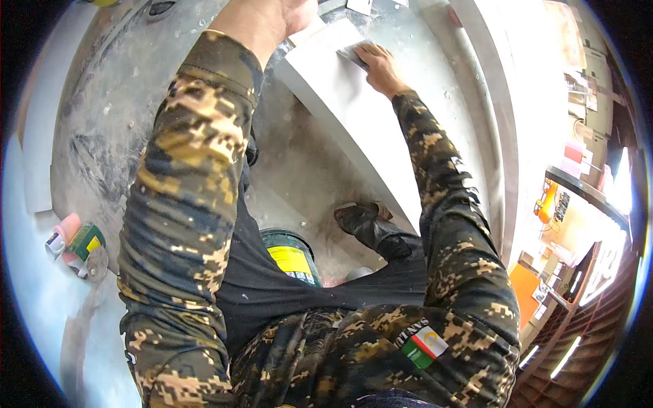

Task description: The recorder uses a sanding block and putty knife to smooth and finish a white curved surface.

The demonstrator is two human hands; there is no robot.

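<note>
White panel [364, 129], floor [292, 163] alongside: right hand [381, 68] clasps grey pad [352, 56] at edge; left hand [296, 13] cropped, grip unclear.

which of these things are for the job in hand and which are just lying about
In use:
flat grey piece, in the right hand
white panel, under the grey piece

Apparently just lying about:
dark green bucket, lower middle
green container, far left

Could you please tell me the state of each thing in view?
Left hand: partly cut off, grip unclear
Right hand: holding grey sheet
Grey sheet: against white panel
White panel: face showing, tilt unclear
Green bucket: partly hidden, contents unclear
Floor: dusty
Camouflage sleeves: down
</note>
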